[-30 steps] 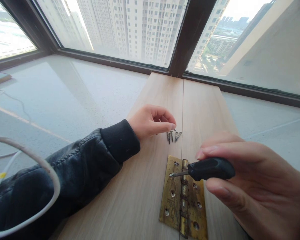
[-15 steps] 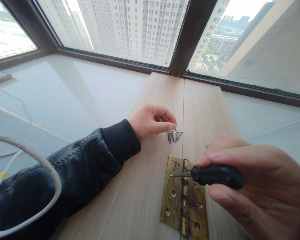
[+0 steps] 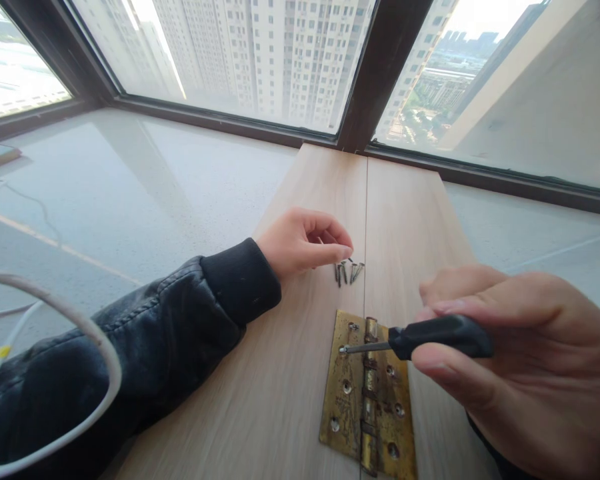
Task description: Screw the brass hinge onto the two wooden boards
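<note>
Screws (image 3: 348,271) lie in a small loose cluster on the pale wooden board (image 3: 300,347), just at the fingertips of the left hand (image 3: 303,243), which rests knuckles-up at about 11 o'clock from the brass hinge (image 3: 367,393). Its fingers curl down toward the pile with thumb and forefinger drawn close, but whether they pinch a screw I cannot tell — the tips hide what is under them. The cluster sits beside the seam between the two boards, within easy reach of the hinge, likely so that each screw can be picked up without moving the arm.

At 3 o'clock from the hinge, the right hand (image 3: 520,360) has its fingers clamped on the black handle of a screwdriver (image 3: 420,335), held nearly level with the blade pointing toward 9 o'clock; the tip hovers at an upper hole in the hinge's left leaf. The hinge lies open and flat across the seam, one leaf on each board, most of its holes looking unfilled. A white cable (image 3: 80,333) loops in front of the dark sleeve (image 3: 155,347) — well clear of the work.
</note>
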Tool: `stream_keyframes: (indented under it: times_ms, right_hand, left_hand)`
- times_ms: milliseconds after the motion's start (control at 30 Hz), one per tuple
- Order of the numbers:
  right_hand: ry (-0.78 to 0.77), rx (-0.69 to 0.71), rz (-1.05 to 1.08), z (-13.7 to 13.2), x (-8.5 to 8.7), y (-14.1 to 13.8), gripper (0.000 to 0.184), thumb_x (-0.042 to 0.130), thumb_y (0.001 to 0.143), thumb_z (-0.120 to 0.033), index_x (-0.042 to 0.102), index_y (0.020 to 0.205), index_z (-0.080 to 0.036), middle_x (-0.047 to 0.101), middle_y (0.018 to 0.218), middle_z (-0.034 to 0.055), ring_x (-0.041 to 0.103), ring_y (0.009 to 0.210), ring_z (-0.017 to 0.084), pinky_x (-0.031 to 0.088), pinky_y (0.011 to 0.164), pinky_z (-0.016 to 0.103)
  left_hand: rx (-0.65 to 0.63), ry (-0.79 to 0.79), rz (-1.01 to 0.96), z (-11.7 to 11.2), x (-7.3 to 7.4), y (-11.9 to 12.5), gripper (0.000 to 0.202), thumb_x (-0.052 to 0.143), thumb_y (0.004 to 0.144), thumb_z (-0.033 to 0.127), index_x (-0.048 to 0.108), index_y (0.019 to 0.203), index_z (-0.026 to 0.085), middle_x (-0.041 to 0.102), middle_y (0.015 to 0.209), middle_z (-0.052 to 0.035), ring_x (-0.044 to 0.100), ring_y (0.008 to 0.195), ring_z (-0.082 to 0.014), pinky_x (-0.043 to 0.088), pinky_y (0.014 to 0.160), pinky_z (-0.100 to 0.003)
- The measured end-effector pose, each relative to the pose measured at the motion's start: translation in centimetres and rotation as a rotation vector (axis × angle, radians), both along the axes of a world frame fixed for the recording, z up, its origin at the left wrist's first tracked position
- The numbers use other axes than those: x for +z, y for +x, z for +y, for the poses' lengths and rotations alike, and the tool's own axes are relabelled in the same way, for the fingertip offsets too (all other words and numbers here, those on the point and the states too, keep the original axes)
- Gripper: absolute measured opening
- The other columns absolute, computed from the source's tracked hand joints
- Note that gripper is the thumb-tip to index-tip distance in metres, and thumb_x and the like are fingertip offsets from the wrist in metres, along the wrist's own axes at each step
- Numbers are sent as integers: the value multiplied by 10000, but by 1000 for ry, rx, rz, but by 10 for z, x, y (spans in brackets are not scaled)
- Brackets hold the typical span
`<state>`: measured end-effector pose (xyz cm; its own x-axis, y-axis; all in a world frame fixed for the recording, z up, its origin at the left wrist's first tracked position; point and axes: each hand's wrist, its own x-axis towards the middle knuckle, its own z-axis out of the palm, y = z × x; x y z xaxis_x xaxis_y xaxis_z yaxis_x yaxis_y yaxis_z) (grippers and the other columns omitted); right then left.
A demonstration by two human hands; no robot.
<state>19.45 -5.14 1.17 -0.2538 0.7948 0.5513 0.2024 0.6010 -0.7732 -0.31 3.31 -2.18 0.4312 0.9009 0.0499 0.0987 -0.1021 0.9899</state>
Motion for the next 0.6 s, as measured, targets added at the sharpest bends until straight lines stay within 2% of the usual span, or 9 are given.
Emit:
stream_keyframes:
  times_ms: [167,300,367,467,533,600]
  right_hand:
    - [68,85,-86,0,3,0,246,798,746,-241,659,949,-230,667,794,23,640,715,190,538,561,283]
    - [74,114,-193,-6,-2,5,268,615,917,-376,633,1164,-271,677,900,49,658,842,218,571,670,326]
    - [21,83,-224,-13,-5,8,321,519,958,-449,615,1223,-297,670,957,63,653,921,246,579,741,370]
    - [-40,5,-238,-21,-8,11,370,457,961,-509,652,1194,-297,647,1078,87,608,1063,307,561,852,446]
    - [-45,-34,-224,-22,-7,11,356,465,961,-493,657,1193,-304,646,1069,81,610,1053,305,564,841,441]
    - [-18,-16,-233,-20,-4,11,326,498,963,-452,630,1234,-327,662,990,57,636,983,264,570,818,401]
  left_hand:
    - [-6,12,-3,-1,0,0,124,694,714,212,658,772,108,622,663,-10,520,573,-78,392,528,-212]
    - [-8,23,0,-1,0,0,130,696,712,215,661,779,109,625,668,-12,530,585,-81,396,537,-213]
    - [-9,27,1,-1,0,0,131,698,711,218,662,777,111,627,671,-12,537,595,-85,406,550,-218]
    - [-12,32,2,-1,-1,0,137,698,712,224,664,781,112,628,671,-13,536,594,-86,407,550,-221]
    - [-13,31,0,-1,-1,0,143,697,712,225,665,785,107,628,673,-16,532,592,-85,402,548,-222]
    - [-12,28,0,-1,-1,0,147,695,712,223,663,785,100,627,676,-20,528,591,-85,398,547,-222]
